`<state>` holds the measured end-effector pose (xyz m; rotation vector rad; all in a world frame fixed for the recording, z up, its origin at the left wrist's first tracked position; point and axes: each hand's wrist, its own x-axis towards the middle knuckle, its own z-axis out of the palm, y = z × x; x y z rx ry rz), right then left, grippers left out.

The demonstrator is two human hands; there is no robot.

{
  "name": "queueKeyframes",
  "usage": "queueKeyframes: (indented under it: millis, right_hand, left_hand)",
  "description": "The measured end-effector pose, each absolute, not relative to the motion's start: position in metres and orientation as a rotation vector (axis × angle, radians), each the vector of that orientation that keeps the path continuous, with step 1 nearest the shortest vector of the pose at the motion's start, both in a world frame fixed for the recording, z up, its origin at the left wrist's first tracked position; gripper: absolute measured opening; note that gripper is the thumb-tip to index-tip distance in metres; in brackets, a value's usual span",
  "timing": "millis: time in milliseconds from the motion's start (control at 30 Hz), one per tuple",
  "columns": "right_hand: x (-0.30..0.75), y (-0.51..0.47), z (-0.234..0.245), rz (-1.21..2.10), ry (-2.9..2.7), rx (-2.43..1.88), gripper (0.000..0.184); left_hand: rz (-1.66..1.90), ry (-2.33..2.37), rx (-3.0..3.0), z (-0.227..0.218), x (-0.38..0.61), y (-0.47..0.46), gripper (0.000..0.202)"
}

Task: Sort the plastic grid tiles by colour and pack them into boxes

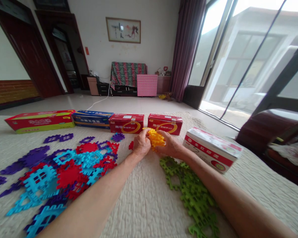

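My left hand point(141, 144) and my right hand point(169, 145) meet in front of me, both closed around a clump of yellow-orange interlocking plastic pieces point(156, 138). The clump is held just above a cream quilted cover point(144, 198). Green pieces of the same kind point(193, 193) lie in a strip under my right forearm. A spread of blue, red and purple pieces point(64, 168) lies to the left of my left forearm.
A row of cardboard boxes stands behind the hands: a long red and green one point(39, 121), a blue one point(92, 119), two red ones point(126, 123) point(165, 124), and a white and red one point(212, 149) at the right. A dark wooden chair point(275, 132) stands far right.
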<state>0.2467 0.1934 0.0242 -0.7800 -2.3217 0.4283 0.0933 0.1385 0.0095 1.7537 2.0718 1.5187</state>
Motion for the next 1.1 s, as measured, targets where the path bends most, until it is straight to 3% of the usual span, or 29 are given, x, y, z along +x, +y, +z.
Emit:
queueKeyframes:
  millis: [300, 567, 933, 1100]
  right_hand:
    - [0.248, 0.193, 0.033, 0.361, -2.323, -0.858, 0.047]
    - [0.246, 0.181, 0.051, 0.56, -2.348, -0.849, 0.04]
    - [0.248, 0.166, 0.071, 0.622, -2.462, -0.871, 0.038]
    - [0.262, 0.187, 0.068, 0.592, -2.409, -1.025, 0.04]
  left_hand:
    - [1.717, 2.009, 1.773, 0.015, 0.095, 0.135, 0.039]
    - [1.808, 2.016, 1.538, 0.032, 0.092, 0.127, 0.025]
    - [1.532, 1.939, 1.306, 0.039, 0.062, 0.131, 0.009]
    - [1.193, 1.788, 1.354, 0.053, 0.053, 0.122, 0.018]
